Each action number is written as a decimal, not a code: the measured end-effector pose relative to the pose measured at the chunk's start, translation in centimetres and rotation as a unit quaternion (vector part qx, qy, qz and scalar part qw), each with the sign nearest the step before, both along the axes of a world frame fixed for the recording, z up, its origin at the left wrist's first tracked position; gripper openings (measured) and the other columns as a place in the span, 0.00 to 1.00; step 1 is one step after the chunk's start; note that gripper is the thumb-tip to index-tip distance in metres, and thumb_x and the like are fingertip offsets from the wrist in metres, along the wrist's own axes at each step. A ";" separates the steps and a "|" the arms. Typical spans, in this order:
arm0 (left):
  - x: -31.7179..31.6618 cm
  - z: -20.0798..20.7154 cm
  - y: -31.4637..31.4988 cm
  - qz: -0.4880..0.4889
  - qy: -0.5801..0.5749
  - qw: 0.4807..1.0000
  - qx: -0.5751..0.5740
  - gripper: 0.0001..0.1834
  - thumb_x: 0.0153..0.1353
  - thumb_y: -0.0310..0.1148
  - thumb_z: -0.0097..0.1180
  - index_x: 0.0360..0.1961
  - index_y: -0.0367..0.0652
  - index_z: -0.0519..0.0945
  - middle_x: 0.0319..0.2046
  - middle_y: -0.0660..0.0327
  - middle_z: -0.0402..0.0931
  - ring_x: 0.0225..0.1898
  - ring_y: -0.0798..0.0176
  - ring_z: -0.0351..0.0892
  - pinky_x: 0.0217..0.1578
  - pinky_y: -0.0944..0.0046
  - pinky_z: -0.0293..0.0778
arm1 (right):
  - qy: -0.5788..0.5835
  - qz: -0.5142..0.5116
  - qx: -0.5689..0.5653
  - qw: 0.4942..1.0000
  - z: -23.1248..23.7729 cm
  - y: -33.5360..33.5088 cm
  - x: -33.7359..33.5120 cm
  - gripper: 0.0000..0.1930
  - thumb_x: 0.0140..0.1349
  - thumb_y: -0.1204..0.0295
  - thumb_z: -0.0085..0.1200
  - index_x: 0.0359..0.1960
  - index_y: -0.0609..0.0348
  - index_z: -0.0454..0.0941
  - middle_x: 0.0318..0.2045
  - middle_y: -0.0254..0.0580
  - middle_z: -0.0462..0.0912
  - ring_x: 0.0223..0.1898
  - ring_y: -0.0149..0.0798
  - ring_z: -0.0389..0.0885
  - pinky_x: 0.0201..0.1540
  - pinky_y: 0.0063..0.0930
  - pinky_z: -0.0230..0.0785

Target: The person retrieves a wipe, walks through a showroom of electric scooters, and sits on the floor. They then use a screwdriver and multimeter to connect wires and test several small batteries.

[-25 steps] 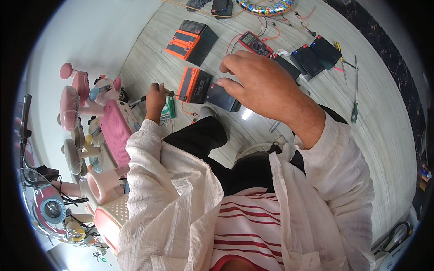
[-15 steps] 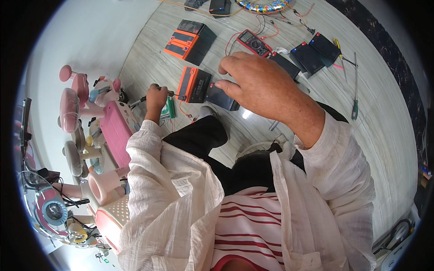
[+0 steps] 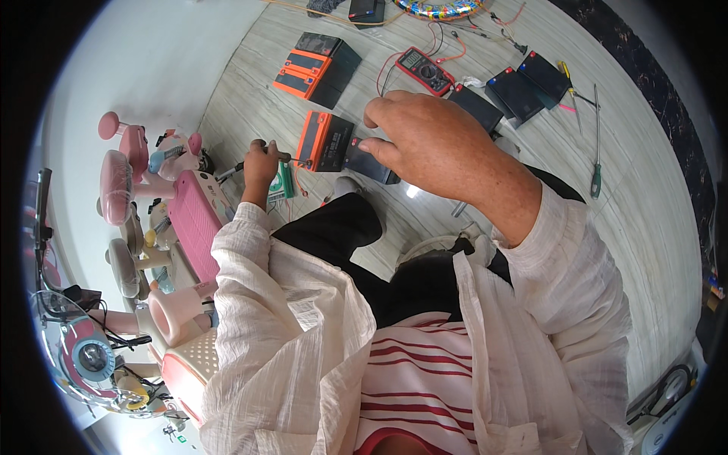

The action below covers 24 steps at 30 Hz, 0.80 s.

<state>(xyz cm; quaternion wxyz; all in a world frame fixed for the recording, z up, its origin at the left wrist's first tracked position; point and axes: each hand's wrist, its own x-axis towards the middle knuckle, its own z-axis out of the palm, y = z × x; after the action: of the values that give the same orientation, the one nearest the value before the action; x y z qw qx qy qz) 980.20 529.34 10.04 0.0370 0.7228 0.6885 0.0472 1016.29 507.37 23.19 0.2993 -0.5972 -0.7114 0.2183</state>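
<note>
Both my hands are hanging above the pale floor (image 3: 637, 159). My left hand (image 3: 262, 168) is gripping a dark-handled tool (image 3: 283, 157), apparently to aim its thin shaft at the near corner of the orange-and-black battery (image 3: 327, 142) standing just right; that orange face is pointing left, likely for easy reach. My right hand (image 3: 444, 144) is hovering idle, thumb and forefinger parted around nothing visible, while partly covering a black battery (image 3: 368, 163). Its other fingers are hiding underneath, and I cannot tell whether the shaft is touching.
</note>
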 end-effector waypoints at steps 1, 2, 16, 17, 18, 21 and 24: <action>-0.5 0.1 0.2 -0.004 0.000 1.000 0.008 0.26 0.54 0.38 0.57 0.51 0.33 0.77 0.39 0.43 0.83 0.46 0.43 0.82 0.50 0.52 0.75 | 0.002 0.002 0.000 1.000 0.1 0.1 -0.1 0.15 0.63 0.62 0.57 0.40 0.63 0.77 0.36 0.49 0.81 0.39 0.52 0.81 0.42 0.43 0.73; -0.1 0.0 0.0 -0.010 -0.004 1.000 0.011 0.26 0.52 0.37 0.58 0.51 0.32 0.77 0.37 0.42 0.83 0.45 0.44 0.82 0.50 0.53 0.75 | -0.001 0.003 -0.005 1.000 0.0 0.0 0.0 0.15 0.63 0.62 0.57 0.40 0.63 0.77 0.36 0.49 0.81 0.39 0.52 0.81 0.42 0.43 0.73; 1.1 1.1 -1.4 -0.089 -0.102 0.987 -0.083 0.20 0.59 0.32 0.49 0.50 0.30 0.75 0.34 0.48 0.84 0.42 0.51 0.81 0.49 0.59 0.73 | -0.016 0.037 -0.018 0.999 -0.7 0.9 -1.9 0.15 0.63 0.62 0.57 0.40 0.62 0.76 0.34 0.50 0.79 0.39 0.53 0.80 0.42 0.45 0.72; 0.6 0.9 -1.1 -0.098 -0.127 0.983 -0.088 0.20 0.58 0.32 0.50 0.49 0.30 0.75 0.29 0.53 0.85 0.42 0.53 0.80 0.50 0.61 0.71 | -0.019 0.039 -0.020 0.999 -0.6 1.0 -2.1 0.15 0.63 0.62 0.57 0.40 0.62 0.76 0.34 0.50 0.79 0.39 0.53 0.80 0.42 0.45 0.72; 0.0 0.8 -0.8 -0.108 -0.152 0.978 -0.093 0.20 0.56 0.31 0.50 0.48 0.31 0.75 0.25 0.58 0.86 0.42 0.56 0.78 0.52 0.64 0.68 | -0.022 0.040 -0.022 0.999 -0.5 1.1 -2.3 0.15 0.62 0.62 0.57 0.40 0.62 0.75 0.34 0.50 0.79 0.39 0.53 0.80 0.42 0.45 0.72; -1.6 0.5 0.0 -0.084 -0.129 0.983 -0.099 0.23 0.52 0.33 0.54 0.48 0.30 0.74 0.26 0.56 0.86 0.48 0.53 0.73 0.53 0.62 0.68 | -0.042 0.044 -0.010 0.998 -0.3 1.6 -2.9 0.15 0.61 0.62 0.59 0.38 0.63 0.78 0.34 0.49 0.81 0.39 0.51 0.83 0.40 0.44 0.77; -1.9 0.2 0.0 -0.079 -0.082 0.990 -0.088 0.23 0.54 0.37 0.55 0.48 0.31 0.75 0.31 0.52 0.86 0.49 0.49 0.75 0.52 0.58 0.70 | -0.056 0.049 -0.021 0.997 -0.5 1.7 -3.1 0.15 0.62 0.62 0.59 0.38 0.62 0.78 0.34 0.49 0.81 0.38 0.51 0.83 0.40 0.44 0.77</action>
<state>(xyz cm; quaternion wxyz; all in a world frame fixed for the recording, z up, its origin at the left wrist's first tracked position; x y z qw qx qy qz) 978.28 529.32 10.23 0.1605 0.7623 0.6256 0.0421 1013.20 509.03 22.71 0.2354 -0.5788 -0.7510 0.2137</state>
